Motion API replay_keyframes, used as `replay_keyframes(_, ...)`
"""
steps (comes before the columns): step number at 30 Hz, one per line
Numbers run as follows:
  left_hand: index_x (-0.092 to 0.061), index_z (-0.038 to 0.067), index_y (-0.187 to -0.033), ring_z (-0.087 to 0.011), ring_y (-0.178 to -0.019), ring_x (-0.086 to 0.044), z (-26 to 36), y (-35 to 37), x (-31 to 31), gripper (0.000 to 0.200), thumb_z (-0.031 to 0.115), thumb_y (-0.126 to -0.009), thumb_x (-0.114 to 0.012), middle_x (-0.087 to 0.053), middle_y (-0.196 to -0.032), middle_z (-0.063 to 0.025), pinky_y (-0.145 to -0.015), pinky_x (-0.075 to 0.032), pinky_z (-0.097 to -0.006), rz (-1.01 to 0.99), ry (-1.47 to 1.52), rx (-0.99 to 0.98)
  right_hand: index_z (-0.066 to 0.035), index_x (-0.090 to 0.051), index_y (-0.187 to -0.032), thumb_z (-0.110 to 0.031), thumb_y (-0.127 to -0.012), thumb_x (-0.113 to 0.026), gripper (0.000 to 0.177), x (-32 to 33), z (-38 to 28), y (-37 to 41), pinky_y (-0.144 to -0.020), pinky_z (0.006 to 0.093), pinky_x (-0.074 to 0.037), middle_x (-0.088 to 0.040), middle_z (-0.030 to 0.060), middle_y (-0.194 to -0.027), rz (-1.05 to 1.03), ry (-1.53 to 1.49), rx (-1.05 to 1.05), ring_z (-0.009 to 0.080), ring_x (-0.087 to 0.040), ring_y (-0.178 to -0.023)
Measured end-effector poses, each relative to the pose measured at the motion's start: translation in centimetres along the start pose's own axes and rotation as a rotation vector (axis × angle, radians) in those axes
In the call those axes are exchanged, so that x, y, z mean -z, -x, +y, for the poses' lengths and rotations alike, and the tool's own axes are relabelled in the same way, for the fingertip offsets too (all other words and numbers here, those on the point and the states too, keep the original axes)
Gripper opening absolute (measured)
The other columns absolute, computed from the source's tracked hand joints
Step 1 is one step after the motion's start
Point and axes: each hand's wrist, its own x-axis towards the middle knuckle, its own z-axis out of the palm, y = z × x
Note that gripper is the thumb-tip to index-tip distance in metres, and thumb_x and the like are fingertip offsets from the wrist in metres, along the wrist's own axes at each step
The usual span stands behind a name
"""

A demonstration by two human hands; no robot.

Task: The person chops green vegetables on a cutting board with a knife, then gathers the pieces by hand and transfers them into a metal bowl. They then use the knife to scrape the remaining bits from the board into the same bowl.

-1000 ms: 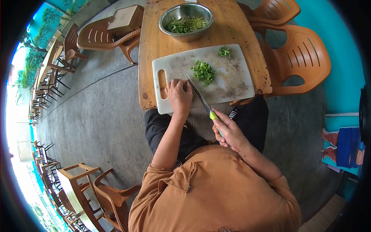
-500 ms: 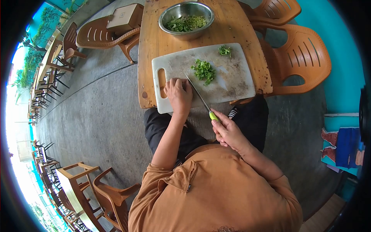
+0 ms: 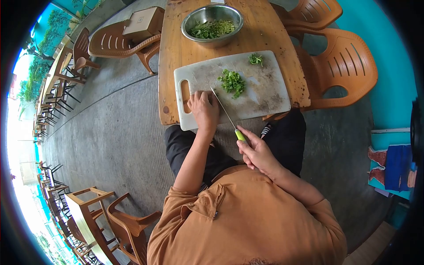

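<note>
A white cutting board (image 3: 265, 97) with stains and scratches lies at the near end of the wooden table. My right hand (image 3: 260, 154) is closed round the green handle of a knife (image 3: 226, 114), whose blade slants up and left over the board, tip beside my left fingers. My left hand (image 3: 204, 112) rests on the board near its handle slot, fingers curled down; anything beneath them is hidden. Right of the blade tip sits a pile of chopped green leaves (image 3: 232, 84). A smaller leafy sprig (image 3: 255, 59) lies near the board's far right corner.
Beyond the board, a metal bowl (image 3: 189, 36) holds chopped greens. Orange plastic chairs (image 3: 349, 66) flank the wooden table (image 3: 172, 53) on the right. On the left, another chair carries a cardboard box (image 3: 143, 21). My legs are under the table's near edge.
My right hand and the knife have shifted slightly left, bringing the blade closer to my left fingers. My left hand stays in nearly the same place.
</note>
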Motion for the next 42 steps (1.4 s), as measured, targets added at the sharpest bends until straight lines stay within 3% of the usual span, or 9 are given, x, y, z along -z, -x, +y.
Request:
replay_keyframes(10, -0.074, 0.005, -0.098, -0.0329, -0.105, -0.062, 0.3, -0.3, -0.1, 0.014, 0.018, -0.097, -0.072, -0.068, -0.102, -0.0115, -0.101, -0.042, -0.0466, -0.036, -0.038, -0.024, -0.019, -0.037, -0.168, -0.021, -0.112, -0.062, 0.061, 0.6, -0.9, -1.2, -0.038, 0.0216, -0.038, -0.053, 0.0001, -0.088, -0.016, -0.091, 0.023, 0.0024, -0.044, -0.05)
replay_keyframes(16, -0.078, 0.008, -0.103, -0.0295, -0.105, -0.064, 0.9, -1.0, -0.7, 0.015, 0.021, -0.097, -0.074, -0.071, -0.103, -0.0076, -0.101, -0.043, -0.0451, -0.076, -0.062, -0.019, -0.018, -0.037, -0.168, -0.027, -0.114, -0.059, 0.06, 1.5, -2.0, 0.2, -0.039, 0.0216, -0.038, -0.053, 0.0002, -0.087, 0.017, -0.131, 0.014, 0.0035, -0.044, -0.051)
replay_keyframes(25, -0.083, 0.009, -0.106, -0.0287, -0.107, -0.063, 0.9, -0.4, -0.1, 0.017, 0.017, -0.092, -0.076, -0.07, -0.103, -0.0073, -0.104, -0.043, -0.0443, -0.039, -0.016, -0.031, -0.017, -0.036, -0.168, -0.022, -0.114, -0.052, 0.056, 1.5, -1.4, 1.0, -0.042, 0.0216, -0.039, -0.054, 0.0007, -0.088, -0.011, -0.193, -0.024, 0.0057, -0.046, -0.053)
replay_keyframes(42, -0.078, 0.009, -0.101, -0.0293, -0.109, -0.062, 0.6, -0.4, 0.0, 0.013, 0.018, -0.092, -0.078, -0.07, -0.105, -0.0064, -0.102, -0.042, -0.0447, -0.045, 0.029, 0.019, -0.017, -0.038, -0.167, -0.024, -0.114, -0.053, 0.055, 1.5, -1.5, 0.9, -0.042, 0.0206, -0.038, -0.054, -0.0003, -0.089, -0.008, -0.143, -0.048, 0.004, -0.045, -0.052)
